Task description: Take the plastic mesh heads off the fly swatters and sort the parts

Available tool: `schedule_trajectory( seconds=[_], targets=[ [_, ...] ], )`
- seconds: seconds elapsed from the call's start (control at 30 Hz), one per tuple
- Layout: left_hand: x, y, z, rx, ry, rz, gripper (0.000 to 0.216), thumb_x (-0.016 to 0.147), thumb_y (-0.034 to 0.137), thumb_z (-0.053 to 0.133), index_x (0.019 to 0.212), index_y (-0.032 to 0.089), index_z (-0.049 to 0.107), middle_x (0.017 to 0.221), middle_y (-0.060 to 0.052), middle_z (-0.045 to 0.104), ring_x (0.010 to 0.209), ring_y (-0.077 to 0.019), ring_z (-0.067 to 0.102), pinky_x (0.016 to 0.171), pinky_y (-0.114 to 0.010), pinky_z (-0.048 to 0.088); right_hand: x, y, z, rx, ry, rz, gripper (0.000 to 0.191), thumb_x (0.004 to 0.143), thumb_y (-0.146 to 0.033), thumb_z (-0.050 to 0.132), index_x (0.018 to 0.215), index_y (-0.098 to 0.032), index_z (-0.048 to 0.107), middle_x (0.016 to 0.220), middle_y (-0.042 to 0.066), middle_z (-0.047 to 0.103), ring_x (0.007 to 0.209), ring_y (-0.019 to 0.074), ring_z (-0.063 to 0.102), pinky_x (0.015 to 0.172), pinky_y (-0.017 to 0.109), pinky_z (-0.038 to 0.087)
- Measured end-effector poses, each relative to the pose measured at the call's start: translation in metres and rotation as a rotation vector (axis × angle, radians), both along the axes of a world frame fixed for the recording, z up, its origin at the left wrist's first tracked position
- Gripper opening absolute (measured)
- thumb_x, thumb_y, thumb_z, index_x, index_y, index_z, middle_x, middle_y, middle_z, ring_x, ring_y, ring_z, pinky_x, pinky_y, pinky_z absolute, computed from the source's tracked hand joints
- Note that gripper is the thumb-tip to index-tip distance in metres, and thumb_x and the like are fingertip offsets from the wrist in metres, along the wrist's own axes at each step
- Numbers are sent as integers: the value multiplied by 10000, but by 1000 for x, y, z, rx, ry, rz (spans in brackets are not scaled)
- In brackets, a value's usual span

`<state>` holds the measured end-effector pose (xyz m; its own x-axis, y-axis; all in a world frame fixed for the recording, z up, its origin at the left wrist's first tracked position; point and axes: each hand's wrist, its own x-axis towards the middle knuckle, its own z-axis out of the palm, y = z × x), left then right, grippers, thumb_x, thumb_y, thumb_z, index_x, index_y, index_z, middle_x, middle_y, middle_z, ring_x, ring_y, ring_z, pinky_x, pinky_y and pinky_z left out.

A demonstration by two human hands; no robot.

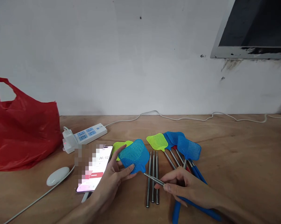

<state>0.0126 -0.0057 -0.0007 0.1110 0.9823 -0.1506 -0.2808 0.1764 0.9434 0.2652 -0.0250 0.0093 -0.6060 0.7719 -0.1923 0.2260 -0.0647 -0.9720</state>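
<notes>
Right hand [182, 186], fingers curled, is gripping metal rod [154, 179], lower centre | left hand [116, 172] is pinching blue head [135, 153], joint unclear | right-centre swatters [189, 148] are looking complete; three loose rods [152, 193] are lying headless.

- A diamond-shaped blue plastic swatter head [134, 155], round-cornered and pierced with a grid of small holes, is tilted, its short neck [142, 169] pointing down and slightly right
- A slim silver metal rod [154, 179], stepped in thinner and thicker sections, slants down rightward to a long blue handle [202, 209]
- The rod's thin tip is right at the neck; whether it is seated inside is unclear
</notes>
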Motion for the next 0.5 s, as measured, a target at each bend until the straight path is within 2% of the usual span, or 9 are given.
schedule_trajectory(
  seconds=[0.1,0.3,0.5],
  targets=[
    [1,-1,2,-1,-7,5,883,695,292,884,1446,333,423,1010,-20,683,982,-246,696,837,-343,587,1,1,-2,6,-2,-14,497,896,-547,599,1099,-123,758,470,-63,444,411,62,359,417,197,253],
    [-1,1,1,36,6,-3,778,693,293,883,1376,307,511,908,2,684,920,-217,697,833,-317,580,2,1,-1,-5,23,-27,478,892,-544,603,1079,-133,762,449,-76,419,396,57,352,411,191,258],
    [-4,7,-9,29,53,63,881,641,302,906,1386,273,437,861,6,690,876,-233,705,756,-318,594,2,1,0,-22,29,-111,500,837,-561,657,1029,-110,757,454,-73,438,393,67,397,392,195,281]
  ],
)
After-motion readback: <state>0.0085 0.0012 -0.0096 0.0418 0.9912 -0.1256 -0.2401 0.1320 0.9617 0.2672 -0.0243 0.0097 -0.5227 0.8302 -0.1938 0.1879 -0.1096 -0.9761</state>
